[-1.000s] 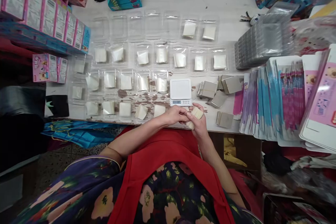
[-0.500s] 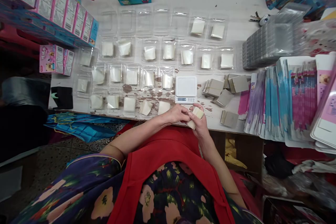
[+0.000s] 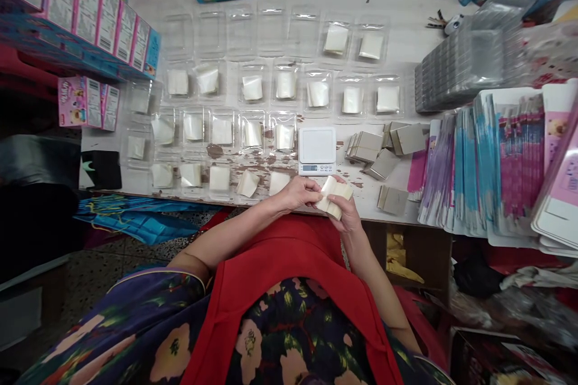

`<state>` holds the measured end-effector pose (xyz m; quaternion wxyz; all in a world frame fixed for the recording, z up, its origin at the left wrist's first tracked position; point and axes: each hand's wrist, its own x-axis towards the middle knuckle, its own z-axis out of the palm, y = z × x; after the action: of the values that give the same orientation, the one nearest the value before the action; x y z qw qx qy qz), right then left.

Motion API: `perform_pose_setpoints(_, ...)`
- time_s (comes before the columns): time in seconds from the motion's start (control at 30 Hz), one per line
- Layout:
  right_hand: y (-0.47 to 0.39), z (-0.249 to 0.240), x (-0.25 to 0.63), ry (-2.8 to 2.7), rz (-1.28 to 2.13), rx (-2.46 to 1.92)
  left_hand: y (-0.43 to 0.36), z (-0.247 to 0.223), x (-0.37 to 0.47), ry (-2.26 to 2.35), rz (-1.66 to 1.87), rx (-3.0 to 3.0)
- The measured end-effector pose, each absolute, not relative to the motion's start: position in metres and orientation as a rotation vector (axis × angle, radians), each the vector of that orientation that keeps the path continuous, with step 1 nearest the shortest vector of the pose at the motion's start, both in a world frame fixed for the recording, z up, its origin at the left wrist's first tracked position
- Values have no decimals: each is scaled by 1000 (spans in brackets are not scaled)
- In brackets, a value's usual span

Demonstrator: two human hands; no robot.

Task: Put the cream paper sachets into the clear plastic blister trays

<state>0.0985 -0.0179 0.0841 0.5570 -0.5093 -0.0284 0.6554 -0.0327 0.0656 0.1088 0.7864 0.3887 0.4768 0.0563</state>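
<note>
Just in front of the white digital scale (image 3: 316, 147), my right hand (image 3: 350, 214) is closed round a small stack of cream square sheets (image 3: 338, 190). The stack is fanned and bent apart, its thumb side pressed down. My left hand (image 3: 298, 193) pinches the stack's left edge between thumb and fingers. To the left, similar cream bundles (image 3: 220, 179) lie in clear plastic trays (image 3: 284, 113) set out in rows. Right of the scale are loose grey-beige square stacks (image 3: 366, 146), some seemingly banded.
Flat printed cartons (image 3: 487, 162) stand packed at the right, below nested clear trays (image 3: 456, 72). Pink boxes (image 3: 103, 18) are piled at the left. Several clear trays (image 3: 272, 30) with nothing in them line the back row. Blue bags (image 3: 149, 219) hang below the left table edge.
My hands have spread the cream stack apart, and more of its sheets show. The left fingers have shifted onto its edge. The whole view has moved slightly.
</note>
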Motion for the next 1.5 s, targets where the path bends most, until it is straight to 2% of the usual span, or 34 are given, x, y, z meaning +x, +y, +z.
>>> perform_pose_setpoints(0.23, -22, 77, 97, -257, 1413, -1475, 56, 84, -42, 996, 123, 805)
perform_pose_setpoints(0.37, -30, 75, 87, -442, 1458, -1623, 44, 66, -45, 921, 130, 782)
perform_pose_setpoints(0.57, -34, 66, 80, -550, 1388, -1768, 53, 54, -45, 992, 0, 1364)
perform_pose_setpoints(0.77, -27, 53, 84, -356, 1367, -1683, 74, 57, -34, 1088, 14, 1651)
perform_pose_setpoints(1.0, -24, 44, 99, -42, 1440, -1531, 95, 50, -26, 848, -3, 1202)
perform_pose_setpoints(1.13, -23, 45, 106, -172, 1537, -1534, 95, 39, -26, 846, 62, 1198)
perform_pose_setpoints(1.33, -21, 34, 105, -339, 1354, -1705, 89, 36, -21, 904, 0, 1277)
perform_pose_setpoints(1.5, -19, 28, 103, -453, 1261, -1819, 95, 40, -16, 995, -139, 1635)
